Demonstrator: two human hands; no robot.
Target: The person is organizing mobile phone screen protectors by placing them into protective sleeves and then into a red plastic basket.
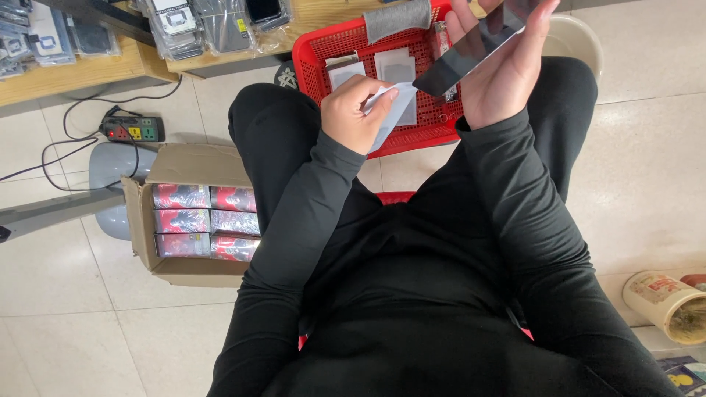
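Packages fill the cardboard box on the pale tiled floor at the left: flat rectangular packs in red, black and silver, laid in rows. More clear-wrapped packs lie on the wooden table at top left, with a black power strip on the tiles below it. The right hand grasps a dark glossy glass sheet by its edges, above the red plastic basket; its long axis runs diagonally, low end toward the left hand, high end up and right. The left hand pinches a white paper sleeve just below that low end. White sleeves lie in the basket.
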